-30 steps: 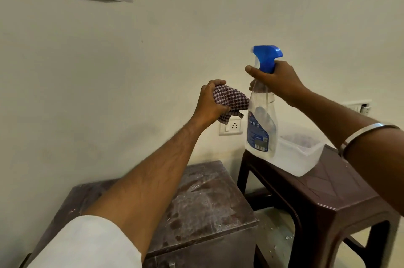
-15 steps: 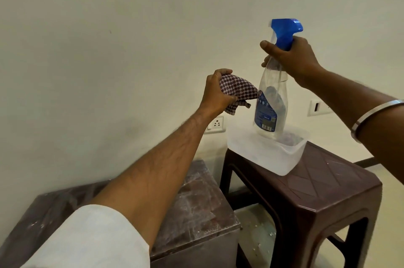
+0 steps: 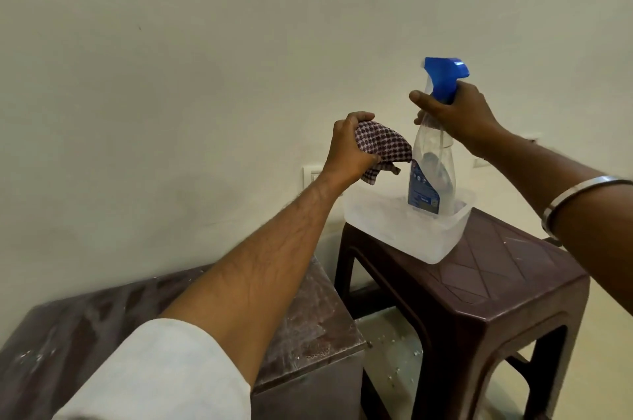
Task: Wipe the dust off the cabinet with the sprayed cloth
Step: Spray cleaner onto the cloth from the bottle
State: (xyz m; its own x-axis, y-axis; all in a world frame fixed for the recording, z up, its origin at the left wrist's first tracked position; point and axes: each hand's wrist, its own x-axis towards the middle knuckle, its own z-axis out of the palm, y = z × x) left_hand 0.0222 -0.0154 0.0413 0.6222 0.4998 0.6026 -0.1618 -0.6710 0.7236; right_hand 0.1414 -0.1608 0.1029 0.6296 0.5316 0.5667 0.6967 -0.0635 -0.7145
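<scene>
Head view: cloth beside bottle

Cloth beside spray bottle

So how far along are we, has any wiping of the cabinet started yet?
Not yet. Done: the left hand has the checked cloth bunched up. In hand: the right hand grips the spray bottle by its neck, its base down in the clear tub on the stool. Left: the cabinet top is dusty and streaked, untouched by the cloth.
</scene>
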